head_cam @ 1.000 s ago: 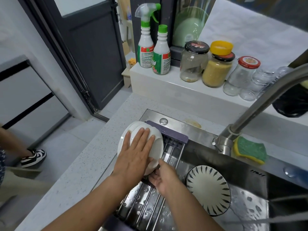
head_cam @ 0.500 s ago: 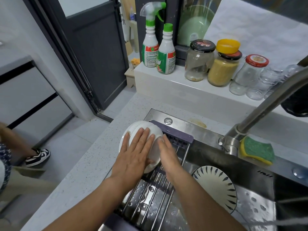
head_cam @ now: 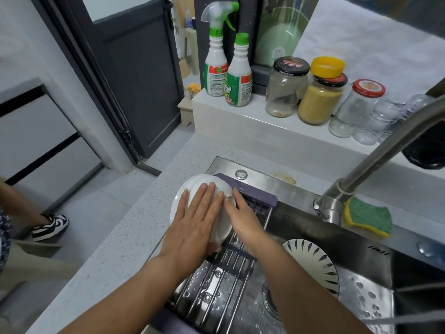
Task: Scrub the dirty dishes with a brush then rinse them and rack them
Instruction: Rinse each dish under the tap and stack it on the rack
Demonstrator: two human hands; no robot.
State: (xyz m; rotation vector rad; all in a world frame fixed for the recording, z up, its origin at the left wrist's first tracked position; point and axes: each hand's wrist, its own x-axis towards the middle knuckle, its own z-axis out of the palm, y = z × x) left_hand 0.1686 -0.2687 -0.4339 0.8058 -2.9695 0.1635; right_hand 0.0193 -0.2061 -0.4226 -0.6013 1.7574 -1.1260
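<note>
1. The white dishes [head_cam: 224, 225] stand tilted on edge on the drying rack [head_cam: 216, 285], at the far-left corner of the sink [head_cam: 260, 182]. More than one rim is visible, but the exact count cannot be told.
2. The left hand [head_cam: 195, 220] lies flat on the near face of the stack. Its fingers are straight and spread and curl round nothing.
3. The right hand [head_cam: 243, 220] presses the stack's right side with its fingers straight and close together (the thumb is hidden).
4. A patterned plate [head_cam: 313, 261] leans inside the sink to the right of the rack and holds nothing.
5. On the ledge [head_cam: 240, 124] behind the sink:
   - a black-lidded jar [head_cam: 286, 92], nearly empty, with a small residue at the bottom;
   - a jar of yellow grains [head_cam: 320, 102], filled to the shoulder, with a loose yellow cap [head_cam: 327, 66] on its lid;
   - a red-lidded jar [head_cam: 356, 109], clear and empty;
   - two opaque bottles [head_cam: 215, 66], contents not visible.
6. A sponge [head_cam: 368, 218] rests on the sink's rim, just beside the faucet [head_cam: 385, 160] base.
</note>
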